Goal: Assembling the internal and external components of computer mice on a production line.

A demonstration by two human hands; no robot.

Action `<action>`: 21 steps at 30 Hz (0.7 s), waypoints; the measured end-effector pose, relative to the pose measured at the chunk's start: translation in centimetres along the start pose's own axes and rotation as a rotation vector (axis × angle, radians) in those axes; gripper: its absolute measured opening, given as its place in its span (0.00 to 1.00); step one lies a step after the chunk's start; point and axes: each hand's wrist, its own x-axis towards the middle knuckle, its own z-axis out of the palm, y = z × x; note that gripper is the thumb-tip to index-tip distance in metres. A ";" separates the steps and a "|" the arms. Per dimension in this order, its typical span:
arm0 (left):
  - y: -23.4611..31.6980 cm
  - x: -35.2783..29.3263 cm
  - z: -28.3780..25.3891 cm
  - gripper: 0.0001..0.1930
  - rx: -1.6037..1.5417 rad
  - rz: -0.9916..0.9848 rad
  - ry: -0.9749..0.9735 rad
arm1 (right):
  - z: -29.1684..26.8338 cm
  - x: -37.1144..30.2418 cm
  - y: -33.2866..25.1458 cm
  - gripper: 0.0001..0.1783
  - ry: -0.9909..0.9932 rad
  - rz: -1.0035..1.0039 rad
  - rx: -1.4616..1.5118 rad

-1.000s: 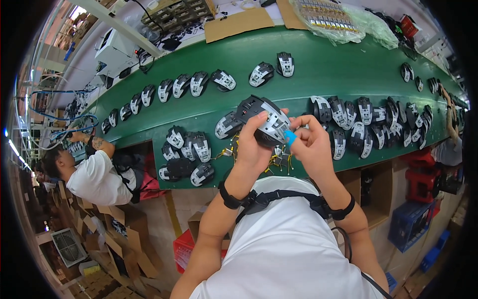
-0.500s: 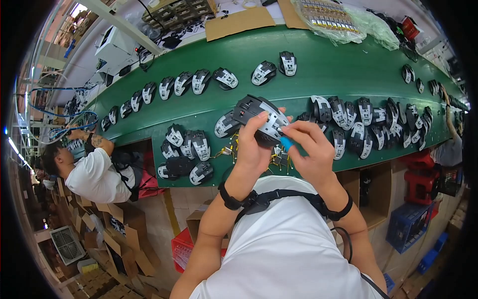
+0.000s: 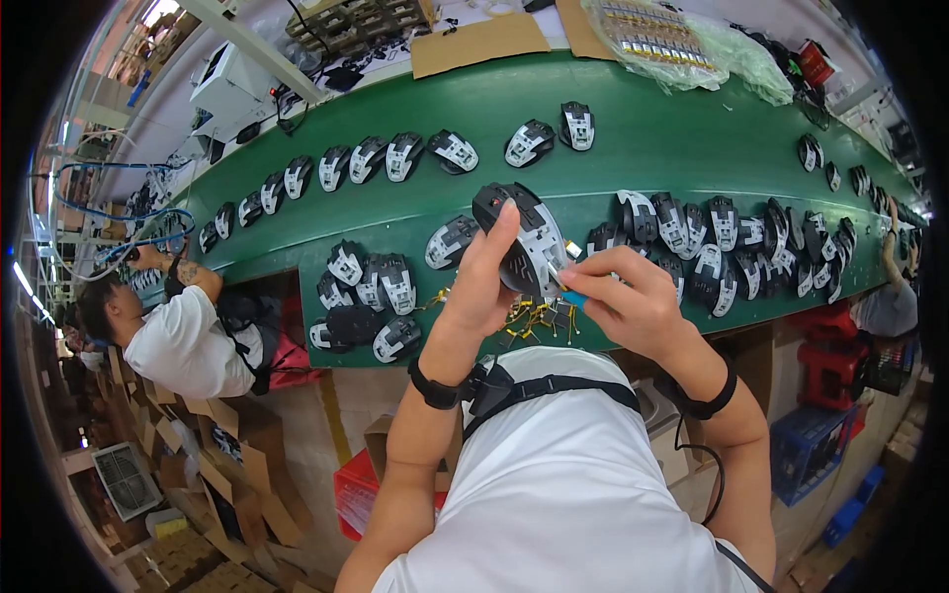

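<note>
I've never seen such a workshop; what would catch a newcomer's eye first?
First comes the green table curving across the picture, lined with black-and-silver computer mice. At the centre, the left fingers hold one mouse, tilted, while the right fingers, one tipped in blue, are at its lower edge.

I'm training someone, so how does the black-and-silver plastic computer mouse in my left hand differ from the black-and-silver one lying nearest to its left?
The held mouse is gripped by your left hand, with your right hand at its edge; the bench mouse isn't held. The held mouse is raised and tilted, while the bench mouse rests on the green bench. Both are black with silver panels.
</note>
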 end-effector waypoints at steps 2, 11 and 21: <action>-0.3 0.0 -0.6 0.24 0.005 0.016 0.010 | -0.2 0.2 -0.2 0.21 -0.058 -0.003 -0.006; 0.5 0.6 -1.0 0.23 -0.052 -0.009 0.000 | 1.5 0.4 -1.3 0.23 0.068 -0.083 -0.174; 1.5 -0.5 0.6 0.18 0.049 -0.069 0.008 | -0.1 1.1 -1.8 0.16 -0.052 -0.105 -0.249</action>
